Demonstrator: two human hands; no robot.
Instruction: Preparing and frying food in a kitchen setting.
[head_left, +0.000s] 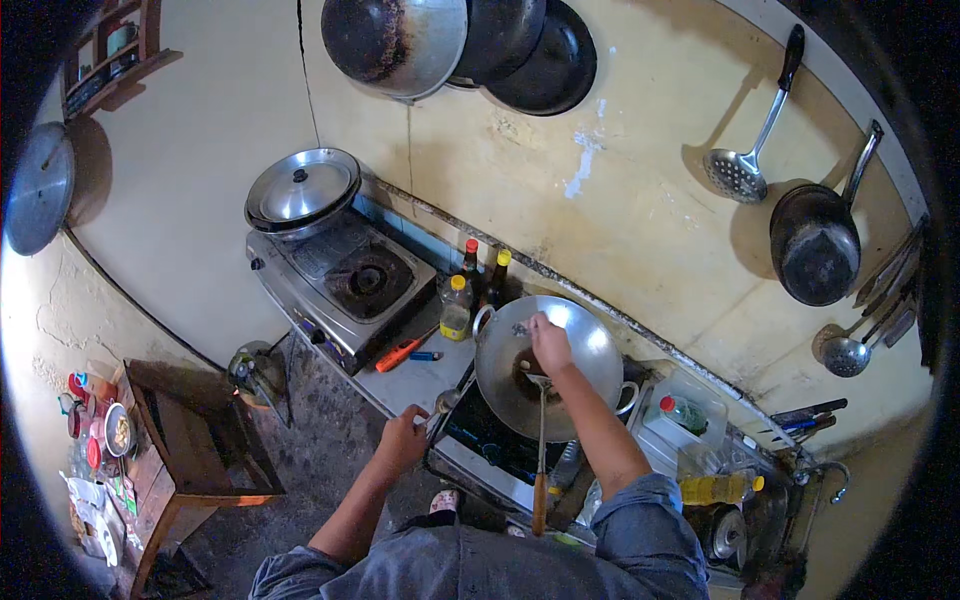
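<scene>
A large metal wok (592, 345) sits on the right-hand stove (487, 465), with dark liquid (529, 375) in its bottom. Over the wok is my right hand (550, 346), its fingers pinched together near something small that I cannot make out. A spatula with a wooden handle (540, 487) rests in the wok, its handle pointing towards me. Left of the wok, my left hand (405, 436) grips the handle of a small metal spoon or ladle (447, 400), whose bowl is near the stove's left edge.
A steel gas stove (337, 285) bearing a lidded pot (304, 187) stands at the left. Between the stoves are bottles (456, 307), an orange-handled tool (397, 355) and a blue lighter (426, 356). A plastic container (686, 412) lies right of the wok. A wooden table (146, 480) stands lower left.
</scene>
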